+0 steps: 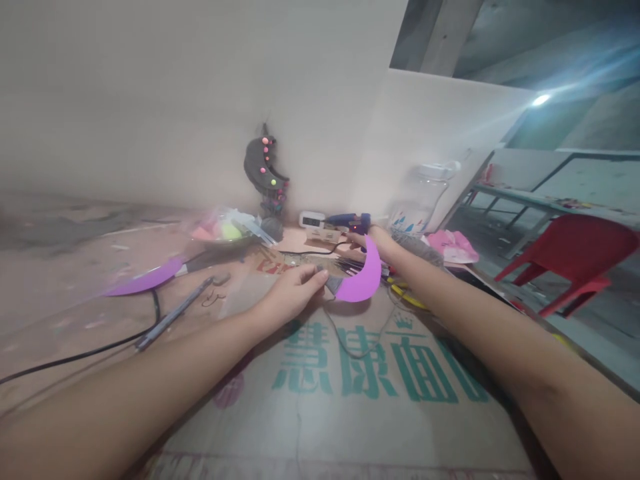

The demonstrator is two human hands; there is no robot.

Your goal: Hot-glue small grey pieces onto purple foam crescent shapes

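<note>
My left hand (295, 290) is closed in a pinch on the grey-wrapped tip of a purple crescent-shaped piece (361, 283), which it holds over the cardboard sheet (350, 400). My right hand (363, 245) reaches farther back, behind the crescent, toward a blue glue gun (350, 220). The right hand's fingers are mostly hidden by the crescent. A thin grey thread trails from the crescent across the cardboard.
A second purple crescent (145, 279) lies at left near a black cable (100, 347). A dark decorated crescent (265, 170) leans on the wall, with a bowl of bright pom-poms (223, 230), a clear jar (425, 197), a pink bag (453, 245) and a red chair (570, 257).
</note>
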